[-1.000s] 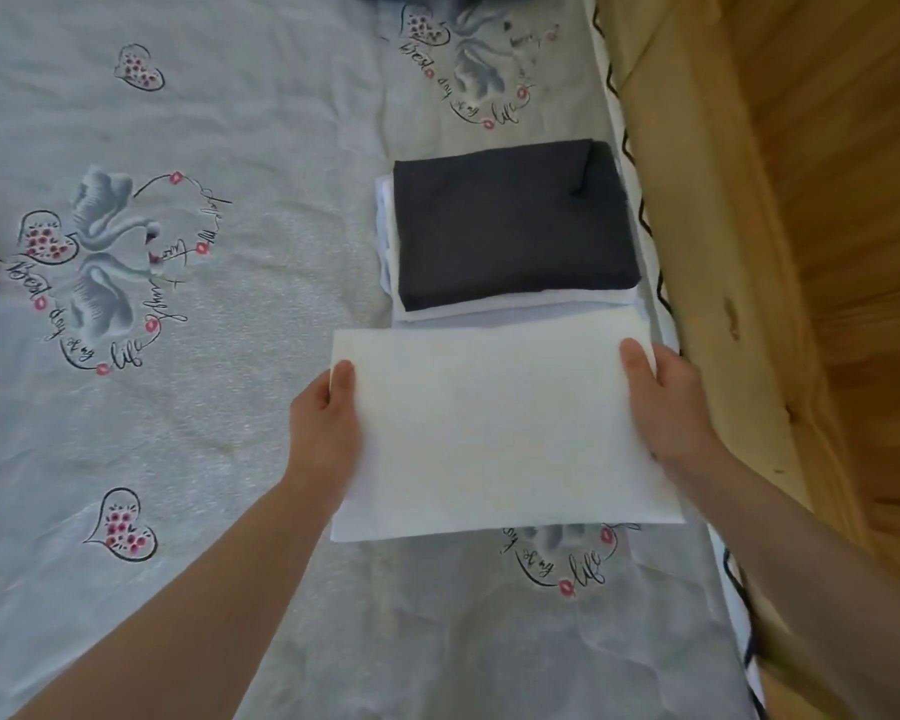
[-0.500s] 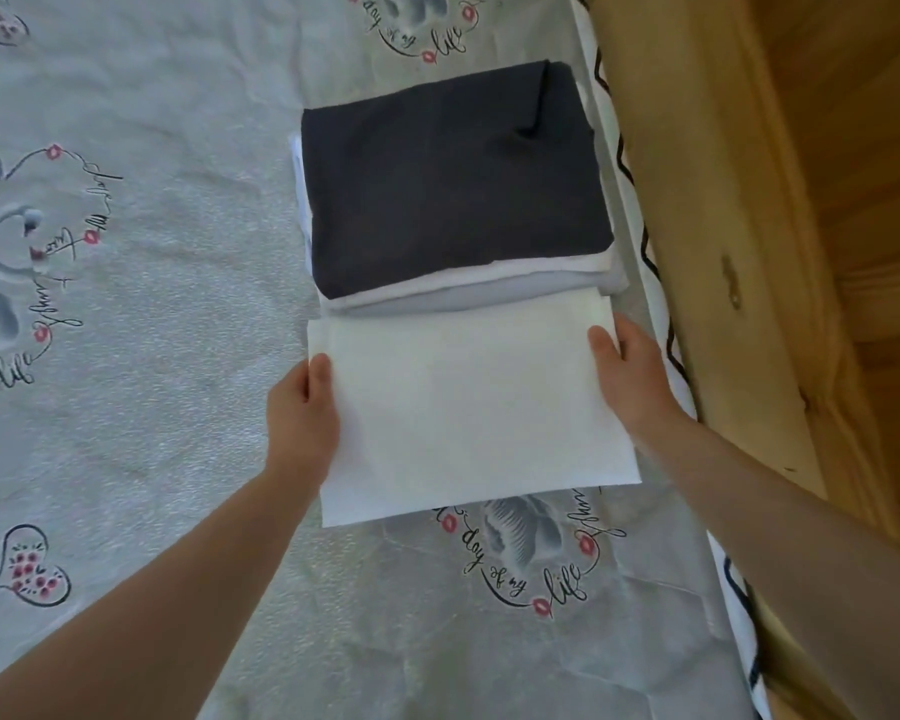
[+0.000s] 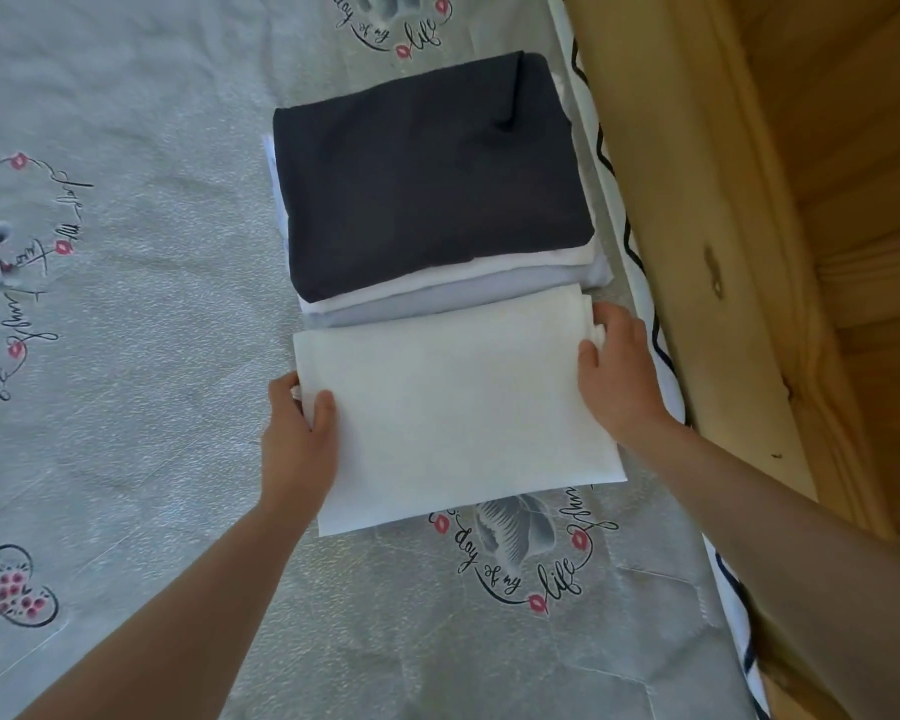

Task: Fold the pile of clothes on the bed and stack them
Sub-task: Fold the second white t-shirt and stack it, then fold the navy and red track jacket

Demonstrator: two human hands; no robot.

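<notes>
A single head-worn view looks steeply down and forward from close above the bed (image 3: 126, 304), toward its right edge, where a wooden wall (image 3: 749, 252) runs alongside.

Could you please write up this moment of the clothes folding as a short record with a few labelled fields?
Setting: patterned grey bedsheet beside a wooden bed frame.
Stack: dark folded garment on top, with white and pale blue folded layers under it.
Item in hand: white folded garment, lying in front of the stack.
Left hand: grips its left edge.
Right hand: grips its right edge.
Stage: white garment folded, not yet on the stack.
</notes>
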